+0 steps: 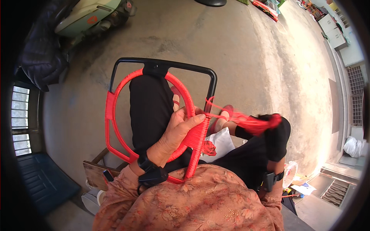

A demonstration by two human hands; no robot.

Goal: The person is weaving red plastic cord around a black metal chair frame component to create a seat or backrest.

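Observation:
A black metal tube frame (180,66) with a round inner ring (124,85) rests across my lap. Red cord binds the ring and much of the outer tube. Closed around the ring's right side is my left hand (183,125), its thumb lying over a broad band of wound cord (195,135). Several red strands run from the right-hand tube to a blurred red cord bundle (271,121). That bundle is at my right hand (275,146), which looks black-gloved and closed on it beside my right knee. Its fingers are hard to separate from the dark trousers.
A wooden stool or bench edge (94,173) is by my left side. White cloth (221,142) and a red rose shape (208,148) lie between my legs. A scooter (90,17) stands far left; a floor grate (335,191) lies at the right.

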